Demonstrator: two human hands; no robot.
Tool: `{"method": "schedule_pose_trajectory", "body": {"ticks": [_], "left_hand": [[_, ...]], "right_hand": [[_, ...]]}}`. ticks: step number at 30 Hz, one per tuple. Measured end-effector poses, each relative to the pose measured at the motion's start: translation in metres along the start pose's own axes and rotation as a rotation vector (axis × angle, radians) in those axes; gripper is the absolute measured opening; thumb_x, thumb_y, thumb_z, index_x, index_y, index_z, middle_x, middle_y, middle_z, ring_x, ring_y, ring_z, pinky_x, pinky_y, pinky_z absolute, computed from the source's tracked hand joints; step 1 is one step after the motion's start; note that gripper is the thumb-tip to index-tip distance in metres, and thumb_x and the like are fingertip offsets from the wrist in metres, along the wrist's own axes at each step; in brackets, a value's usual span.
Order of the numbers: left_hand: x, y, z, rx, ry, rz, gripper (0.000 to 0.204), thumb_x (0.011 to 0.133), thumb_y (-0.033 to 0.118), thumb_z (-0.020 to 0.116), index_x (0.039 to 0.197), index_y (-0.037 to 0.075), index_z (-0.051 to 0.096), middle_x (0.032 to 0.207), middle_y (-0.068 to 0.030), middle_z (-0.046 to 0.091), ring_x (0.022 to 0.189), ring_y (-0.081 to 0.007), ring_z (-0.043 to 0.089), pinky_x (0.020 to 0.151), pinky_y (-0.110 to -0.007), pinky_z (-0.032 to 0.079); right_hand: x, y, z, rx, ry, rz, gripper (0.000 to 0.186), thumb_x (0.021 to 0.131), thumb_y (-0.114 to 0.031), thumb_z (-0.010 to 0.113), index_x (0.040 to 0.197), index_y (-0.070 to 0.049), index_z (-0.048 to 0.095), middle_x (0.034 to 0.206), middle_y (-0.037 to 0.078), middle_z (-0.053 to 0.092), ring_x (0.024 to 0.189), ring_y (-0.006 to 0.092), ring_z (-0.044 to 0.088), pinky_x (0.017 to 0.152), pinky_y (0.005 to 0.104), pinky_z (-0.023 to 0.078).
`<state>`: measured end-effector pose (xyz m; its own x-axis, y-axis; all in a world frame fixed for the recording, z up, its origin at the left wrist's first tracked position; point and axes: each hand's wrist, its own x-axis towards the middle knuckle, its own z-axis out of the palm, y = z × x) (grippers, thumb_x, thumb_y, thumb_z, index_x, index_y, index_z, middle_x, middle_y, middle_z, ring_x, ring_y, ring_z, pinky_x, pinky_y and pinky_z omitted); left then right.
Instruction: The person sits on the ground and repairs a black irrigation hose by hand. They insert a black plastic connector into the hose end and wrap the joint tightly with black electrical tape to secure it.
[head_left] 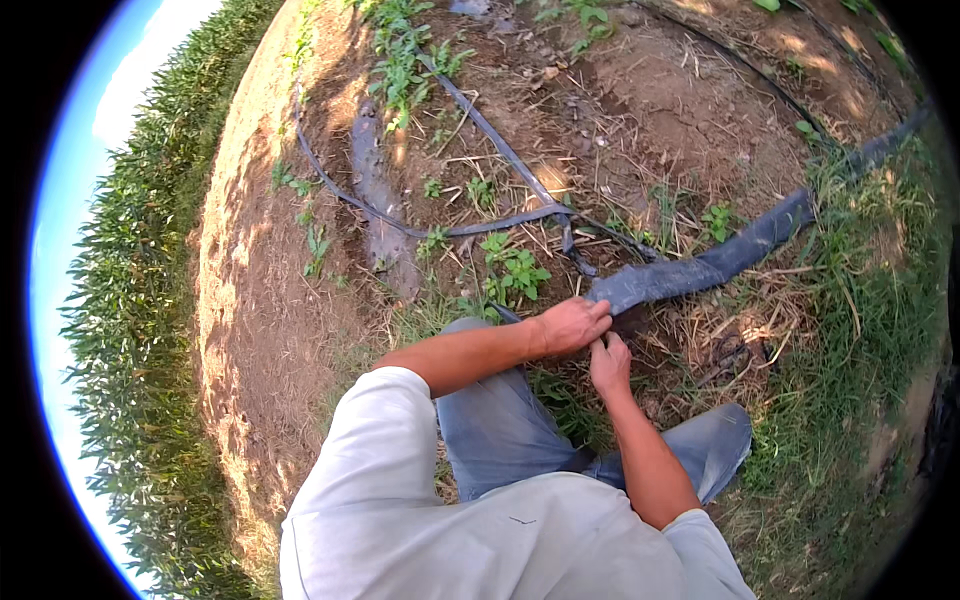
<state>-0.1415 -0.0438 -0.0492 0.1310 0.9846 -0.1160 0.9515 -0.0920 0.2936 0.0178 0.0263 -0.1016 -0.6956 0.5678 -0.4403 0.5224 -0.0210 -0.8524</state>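
A wide, dark grey lay-flat hose (690,278) comes in from the right, and its near end reaches my hands. My left hand (570,326) is closed at that end, with fingertips pressed against the hose's lower edge. Just below and to the right, my right hand (610,366) is closed in a pinch, its fingertips meeting those of my left. Whatever lies between the right fingers is too small or hidden to make out. Beyond the hands, a narrow drip tape (503,150) meets a curved second drip tape (375,213) at a joint (560,212) near the hose end.
Small green plants (520,275) grow by my left hand. My bent knees in jeans (500,420) flank the work on the ground. Grass (860,290) and straw (760,320) lie to the right. A muddy wet strip (375,180) runs ahead; tall crops (150,300) line the left.
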Motion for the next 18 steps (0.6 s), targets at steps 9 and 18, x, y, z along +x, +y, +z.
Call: {"method": "schedule_pose_trajectory", "body": {"ticks": [9, 18], "left_hand": [[0.026, -0.046, 0.015, -1.152, -0.303, -1.017, 0.068, 0.083, 0.03, 0.09, 0.132, -0.008, 0.062, 0.119, -0.0175, 0.071, 0.107, -0.025, 0.069, 0.094, -0.038, 0.055], [0.016, -0.05, 0.037, -1.203, -0.163, -0.772, 0.067, 0.08, 0.018, 0.091, 0.134, -0.007, 0.06, 0.121, -0.0149, 0.072, 0.104, -0.0253, 0.07, 0.093, -0.039, 0.055]], "right_hand": [[0.001, 0.024, -0.01, 0.39, -0.286, 0.137, 0.036, 0.104, -0.033, 0.056, 0.117, 0.0, 0.062, 0.096, 0.008, 0.072, 0.076, 0.0151, 0.067, 0.066, 0.0315, 0.052], [0.023, 0.049, -0.037, 1.134, -0.841, 0.586, 0.041, 0.106, -0.039, 0.056, 0.126, -0.004, 0.061, 0.112, 0.012, 0.074, 0.088, 0.0201, 0.073, 0.067, 0.0322, 0.056]]}}
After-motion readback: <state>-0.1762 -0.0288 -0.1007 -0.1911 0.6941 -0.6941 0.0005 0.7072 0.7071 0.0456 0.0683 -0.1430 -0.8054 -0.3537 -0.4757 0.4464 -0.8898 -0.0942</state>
